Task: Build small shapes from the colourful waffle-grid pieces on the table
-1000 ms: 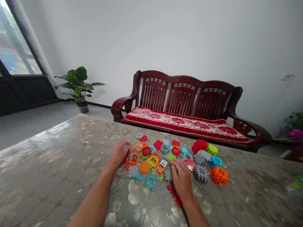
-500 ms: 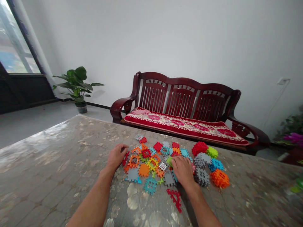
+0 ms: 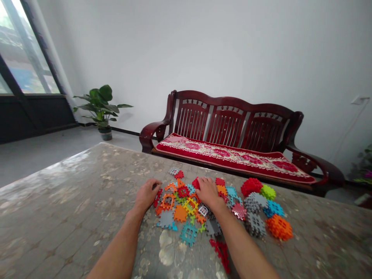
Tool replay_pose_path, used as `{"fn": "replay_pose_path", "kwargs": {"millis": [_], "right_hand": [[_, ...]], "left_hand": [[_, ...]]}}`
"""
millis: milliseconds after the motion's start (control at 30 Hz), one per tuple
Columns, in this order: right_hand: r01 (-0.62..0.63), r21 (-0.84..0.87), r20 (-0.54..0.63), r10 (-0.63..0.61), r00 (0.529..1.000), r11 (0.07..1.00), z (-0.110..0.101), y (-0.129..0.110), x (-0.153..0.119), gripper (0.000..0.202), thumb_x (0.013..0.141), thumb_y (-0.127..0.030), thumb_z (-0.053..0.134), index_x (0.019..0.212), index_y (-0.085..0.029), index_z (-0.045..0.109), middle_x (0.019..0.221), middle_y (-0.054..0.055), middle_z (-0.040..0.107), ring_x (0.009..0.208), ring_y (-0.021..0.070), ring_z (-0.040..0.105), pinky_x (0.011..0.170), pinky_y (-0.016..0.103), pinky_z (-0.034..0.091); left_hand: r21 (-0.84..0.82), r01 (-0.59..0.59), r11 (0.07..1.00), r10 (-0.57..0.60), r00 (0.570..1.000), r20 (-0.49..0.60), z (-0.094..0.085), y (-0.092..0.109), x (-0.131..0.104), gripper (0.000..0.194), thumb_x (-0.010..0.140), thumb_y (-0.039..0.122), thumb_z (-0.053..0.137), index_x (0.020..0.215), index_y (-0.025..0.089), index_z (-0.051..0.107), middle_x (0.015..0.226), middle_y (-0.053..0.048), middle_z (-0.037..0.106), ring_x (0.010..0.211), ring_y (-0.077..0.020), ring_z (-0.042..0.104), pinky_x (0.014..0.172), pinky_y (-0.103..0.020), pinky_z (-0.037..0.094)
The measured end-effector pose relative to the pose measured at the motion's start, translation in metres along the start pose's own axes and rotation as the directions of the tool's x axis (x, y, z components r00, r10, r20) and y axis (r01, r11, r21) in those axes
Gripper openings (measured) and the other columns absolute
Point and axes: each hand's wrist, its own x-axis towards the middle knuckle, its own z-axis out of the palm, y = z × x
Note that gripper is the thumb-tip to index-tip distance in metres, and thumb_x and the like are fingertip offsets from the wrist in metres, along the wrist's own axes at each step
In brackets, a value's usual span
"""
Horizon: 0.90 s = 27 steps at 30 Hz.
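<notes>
Notched plastic building tiles in many colours lie in a loose spread on the table. My left hand (image 3: 148, 192) rests at the left edge of the spread beside a dark red tile (image 3: 157, 197), loosely curved with a gap between thumb and fingers. Over the back of the spread lies my right hand (image 3: 207, 192), fingers stretched forward next to a red tile (image 3: 195, 183); tiles under its palm are hidden. Between the hands are a yellow window tile (image 3: 190, 205), an orange tile (image 3: 180, 213) and a white window piece (image 3: 203, 210). A teal window tile (image 3: 188, 233) lies nearer me.
Sorted stacks stand at the right: red (image 3: 251, 186), lime (image 3: 267, 192), grey (image 3: 255, 224), blue (image 3: 274, 209) and orange (image 3: 279, 227). A red triangular frame (image 3: 221, 254) lies by my right forearm. Beyond the table is a wooden bench (image 3: 226, 120); a potted plant (image 3: 101, 108) stands left.
My right hand has moved away from me and left, from the right side of the spread to its back, uncovering a pinkish-red tile. My left hand stays beside the spread. The view has shifted slightly.
</notes>
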Motion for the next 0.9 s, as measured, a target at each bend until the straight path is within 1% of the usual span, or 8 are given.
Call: {"fn": "replay_pose_path", "kwargs": {"millis": [133,267,433,500,567,733,833,900], "right_hand": [[-0.005,-0.027,0.002,0.005,1.000,1.000,0.002,-0.001,0.002,0.037,0.091,-0.029,0.055,0.126,-0.018,0.061,0.127,0.013,0.066,0.117,0.0294,0.055,0.096,0.041,0.039],[0.025,-0.056,-0.013,-0.026,1.000,0.998,0.001,0.003,-0.003,0.030,0.095,-0.030,0.051,0.119,-0.019,0.064,0.123,0.012,0.068,0.115,0.0283,0.057,0.094,0.039,0.041],[0.049,-0.076,-0.043,-0.052,0.998,0.996,0.000,0.015,-0.012,0.035,0.099,-0.022,0.040,0.125,-0.019,0.063,0.118,0.011,0.071,0.111,0.0259,0.060,0.093,0.036,0.043],[0.045,-0.075,-0.092,-0.052,0.994,0.996,0.003,0.027,-0.015,0.037,0.098,-0.019,0.041,0.128,-0.020,0.062,0.116,0.010,0.072,0.110,0.0245,0.061,0.094,0.035,0.044],[0.025,-0.061,-0.166,-0.035,0.985,0.998,0.008,0.041,-0.018,0.038,0.095,-0.016,0.044,0.128,-0.021,0.063,0.115,0.009,0.072,0.109,0.0234,0.062,0.095,0.033,0.045],[-0.006,0.042,-0.319,0.019,0.948,0.999,0.021,0.074,-0.028,0.040,0.093,-0.013,0.043,0.125,-0.022,0.065,0.118,0.009,0.072,0.108,0.0217,0.065,0.096,0.034,0.048],[-0.011,0.135,-0.361,0.060,0.931,0.991,0.025,0.082,-0.032,0.042,0.092,-0.012,0.041,0.124,-0.023,0.066,0.119,0.006,0.072,0.109,0.0195,0.066,0.096,0.032,0.049],[-0.045,0.185,-0.357,0.110,0.928,0.982,0.024,0.082,-0.032,0.041,0.092,-0.013,0.041,0.123,-0.024,0.066,0.119,0.005,0.072,0.107,0.0189,0.067,0.094,0.032,0.050]], "left_hand": [[0.017,0.012,1.000,-0.012,1.000,0.013,-0.001,0.002,0.000,0.022,0.086,0.026,0.053,0.094,0.022,0.073,0.107,-0.004,0.074,0.096,-0.0183,0.068,0.088,-0.027,0.048],[0.032,0.019,0.999,-0.020,1.000,0.022,0.001,0.000,0.000,0.023,0.088,0.027,0.052,0.097,0.022,0.073,0.109,-0.004,0.073,0.098,-0.0188,0.067,0.087,-0.027,0.048],[0.021,-0.017,1.000,0.017,1.000,0.005,0.005,-0.005,0.001,0.022,0.088,0.026,0.052,0.096,0.022,0.072,0.107,-0.004,0.073,0.098,-0.0183,0.067,0.088,-0.027,0.048],[0.018,-0.035,0.999,0.035,0.999,-0.006,0.007,-0.007,0.002,0.022,0.087,0.026,0.052,0.095,0.022,0.072,0.106,-0.004,0.073,0.097,-0.0181,0.067,0.087,-0.027,0.048],[0.019,-0.041,0.999,0.041,0.999,-0.010,0.008,-0.009,0.002,0.022,0.087,0.026,0.052,0.095,0.022,0.072,0.106,-0.004,0.073,0.097,-0.0180,0.067,0.086,-0.027,0.048],[0.024,-0.034,0.999,0.034,0.999,-0.010,0.008,-0.007,0.002,0.022,0.088,0.027,0.051,0.095,0.024,0.072,0.106,-0.003,0.074,0.097,-0.0181,0.066,0.087,-0.027,0.048],[0.024,-0.024,0.999,0.025,1.000,-0.008,0.007,-0.005,0.002,0.023,0.088,0.027,0.052,0.095,0.023,0.072,0.106,-0.004,0.074,0.096,-0.0186,0.067,0.088,-0.027,0.048],[0.024,-0.019,1.000,0.019,1.000,-0.001,0.006,-0.004,0.001,0.022,0.087,0.026,0.052,0.095,0.022,0.073,0.106,-0.004,0.074,0.096,-0.0185,0.067,0.087,-0.027,0.048]]}}
